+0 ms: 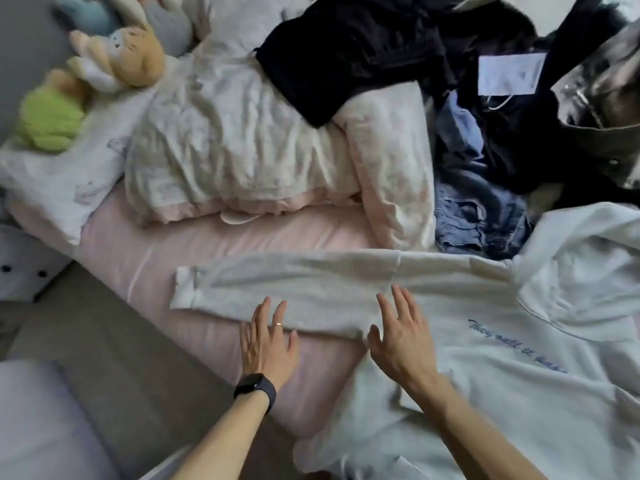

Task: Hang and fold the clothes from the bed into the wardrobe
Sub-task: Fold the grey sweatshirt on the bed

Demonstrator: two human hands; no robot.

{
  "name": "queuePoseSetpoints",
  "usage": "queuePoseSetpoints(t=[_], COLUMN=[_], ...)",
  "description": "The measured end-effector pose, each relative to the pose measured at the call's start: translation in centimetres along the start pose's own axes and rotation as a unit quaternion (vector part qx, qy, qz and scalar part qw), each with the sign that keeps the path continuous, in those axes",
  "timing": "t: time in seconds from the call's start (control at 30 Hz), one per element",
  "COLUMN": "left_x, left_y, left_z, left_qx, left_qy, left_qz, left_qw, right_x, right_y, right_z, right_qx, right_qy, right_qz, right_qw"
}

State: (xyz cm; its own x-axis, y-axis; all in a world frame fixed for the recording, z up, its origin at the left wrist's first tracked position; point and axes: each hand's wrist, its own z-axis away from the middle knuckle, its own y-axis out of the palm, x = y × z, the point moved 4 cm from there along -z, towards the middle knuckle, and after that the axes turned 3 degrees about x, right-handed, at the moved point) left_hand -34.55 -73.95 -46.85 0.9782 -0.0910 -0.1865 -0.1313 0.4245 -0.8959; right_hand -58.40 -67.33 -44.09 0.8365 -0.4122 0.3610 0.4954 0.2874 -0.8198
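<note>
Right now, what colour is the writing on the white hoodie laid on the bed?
Blue cursive writing on the hoodie, clearest in the head view.

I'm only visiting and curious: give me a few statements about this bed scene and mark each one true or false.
1. A white hoodie lies spread on the bed with one sleeve stretched out. True.
2. Both hands grip a hanger. False: the left hand and right hand are open, fingers straight, at the sleeve; no hanger shows.
3. The left wrist wears a dark watch. True.
4. The hoodie's lettering is red. False: it is blue.
5. Some stuffed toys lie at the far left of the bed. True.
</note>
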Motion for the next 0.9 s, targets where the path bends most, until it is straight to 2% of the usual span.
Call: queuePoseSetpoints(t=[0.1,0.2,0.27,0.33,0.53,0.6,0.67,0.77,0.9], left_x=[7.6,14.6,18.4,21.0,25.3,25.7,25.8,25.0,22.3], left_y=[-2.4,-3.7,-4.1,-4.1,-1.8,-1.2,-1.2,-2.2,-5.0], left_z=[-2.5,-5.0,-6.6,-8.0,-10.8,-10.9,-10.7,-9.5,-6.9], left_qx=[-0.027,-0.063,-0.071,-0.071,-0.03,-0.048,-0.089,-0.135,-0.201], left_qy=[-0.113,-0.22,-0.271,-0.288,-0.297,-0.299,-0.28,-0.244,-0.158], left_qz=[0.049,0.151,0.215,0.257,0.328,0.348,0.392,0.42,0.417], left_qw=[0.992,0.962,0.936,0.919,0.896,0.887,0.872,0.864,0.872], right_x=[6.9,13.8,18.1,21.8,31.7,33.9,35.0,36.1,34.6], right_y=[0.9,2.2,3.2,4.2,9.5,12.0,13.4,12.9,8.6], right_z=[-4.5,-9.0,-11.8,-14.2,-18.7,-19.1,-19.5,-19.9,-18.6], right_qx=[0.024,0.047,0.059,0.068,0.113,0.151,0.163,0.116,0.061], right_qy=[-0.051,-0.107,-0.142,-0.164,-0.237,-0.256,-0.237,-0.216,-0.19], right_qz=[0.035,0.07,0.09,0.113,0.124,0.14,0.159,0.137,-0.017], right_qw=[0.998,0.991,0.984,0.978,0.957,0.944,0.944,0.96,0.98])
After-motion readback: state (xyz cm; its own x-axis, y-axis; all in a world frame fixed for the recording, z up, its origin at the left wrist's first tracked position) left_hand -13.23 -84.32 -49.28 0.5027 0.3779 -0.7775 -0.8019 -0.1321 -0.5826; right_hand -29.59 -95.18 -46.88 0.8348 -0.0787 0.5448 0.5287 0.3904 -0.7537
